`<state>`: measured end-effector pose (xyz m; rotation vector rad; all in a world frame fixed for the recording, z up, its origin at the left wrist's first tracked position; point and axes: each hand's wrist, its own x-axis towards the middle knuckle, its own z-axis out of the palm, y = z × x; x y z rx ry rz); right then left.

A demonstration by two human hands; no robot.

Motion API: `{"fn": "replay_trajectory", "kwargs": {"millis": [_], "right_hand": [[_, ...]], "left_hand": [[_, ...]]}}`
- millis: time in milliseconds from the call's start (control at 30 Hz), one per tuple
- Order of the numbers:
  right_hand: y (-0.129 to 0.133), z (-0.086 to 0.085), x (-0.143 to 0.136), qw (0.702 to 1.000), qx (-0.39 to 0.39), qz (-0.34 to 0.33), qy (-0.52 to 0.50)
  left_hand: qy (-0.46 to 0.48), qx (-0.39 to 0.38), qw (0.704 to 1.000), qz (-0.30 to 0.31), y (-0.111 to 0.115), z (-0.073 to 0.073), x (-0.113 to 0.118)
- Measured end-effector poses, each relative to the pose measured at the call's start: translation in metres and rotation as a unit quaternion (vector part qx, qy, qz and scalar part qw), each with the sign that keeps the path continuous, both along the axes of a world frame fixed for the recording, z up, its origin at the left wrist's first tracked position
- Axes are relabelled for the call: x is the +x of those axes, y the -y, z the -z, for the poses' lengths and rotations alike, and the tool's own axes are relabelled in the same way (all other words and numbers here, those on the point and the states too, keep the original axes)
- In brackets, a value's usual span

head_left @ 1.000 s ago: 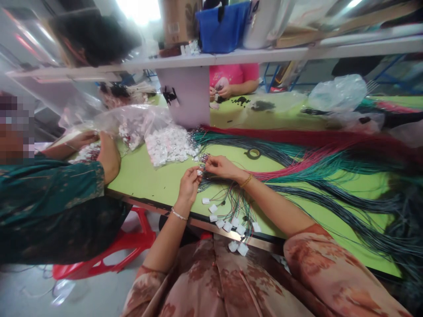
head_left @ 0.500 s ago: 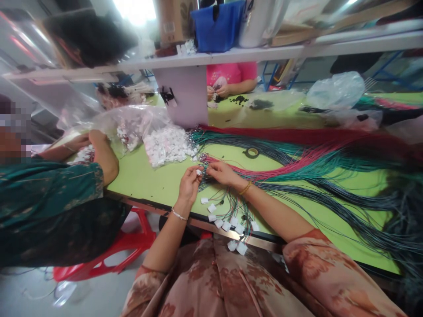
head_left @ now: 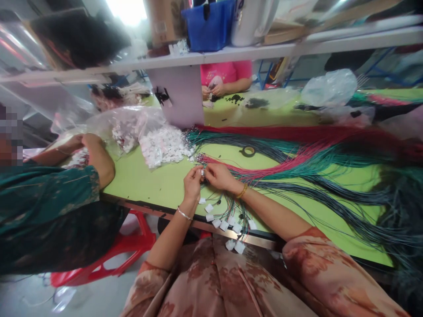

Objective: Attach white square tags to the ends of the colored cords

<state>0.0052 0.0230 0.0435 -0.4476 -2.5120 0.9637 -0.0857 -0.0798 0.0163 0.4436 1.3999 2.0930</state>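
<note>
Between the thumb and fingers of my left hand [head_left: 192, 182] is a small white connector [head_left: 202, 172]. My right hand [head_left: 220, 177] is closed in a pinch right beside it; what its fingertips hold is too small to make out. Red and green wires [head_left: 264, 173] run rightward from behind my right hand, and dark wires [head_left: 317, 193] spread across the green table [head_left: 139, 182]. Several white connectors on thin wires [head_left: 237, 228] lie at the near edge, some hanging over it. A bag of white connectors [head_left: 161, 145] lies beyond my left hand.
A roll of black tape [head_left: 248, 151] lies beyond my right hand. Close on the left, a person's arm [head_left: 102, 163] rests on the table near a red stool [head_left: 139, 237]. A shelf [head_left: 218, 57] with a blue bin [head_left: 208, 26] spans the back. Someone in pink [head_left: 226, 75] sits opposite.
My right hand has moved from the wire ends to close against the connector in my left hand. The whole view has shifted slightly.
</note>
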Motion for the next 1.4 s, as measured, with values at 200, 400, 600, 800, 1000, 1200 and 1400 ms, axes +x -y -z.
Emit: {"fn": "replay_trajectory", "kwargs": {"millis": [200, 400, 600, 800, 1000, 1200, 1400], "right_hand": [[-0.003, 0.001, 0.004, 0.999, -0.002, -0.037, 0.005], [-0.011, -0.003, 0.0, 0.999, 0.028, -0.037, 0.028], [-0.07, -0.003, -0.046, 0.993, 0.036, 0.1, 0.058], [-0.087, 0.012, -0.084, 0.968, 0.01, 0.147, 0.201], [-0.078, 0.003, -0.068, 0.998, -0.026, 0.061, 0.003], [-0.04, -0.008, -0.027, 0.988, -0.145, -0.032, -0.043], [-0.017, -0.006, -0.002, 0.988, -0.145, -0.047, -0.016]], "left_hand": [[0.031, 0.008, 0.999, 0.011, -0.001, -0.001, 0.0], [-0.02, -0.027, 0.999, 0.01, 0.001, 0.001, 0.003], [0.022, -0.025, 0.999, 0.027, 0.001, 0.0, 0.0], [0.044, -0.038, 0.998, 0.026, 0.001, 0.008, -0.004], [0.058, -0.01, 0.998, 0.028, 0.002, 0.01, -0.005], [0.088, 0.031, 0.995, 0.041, 0.0, 0.007, -0.007], [0.101, 0.041, 0.993, 0.043, -0.002, 0.009, -0.008]]}}
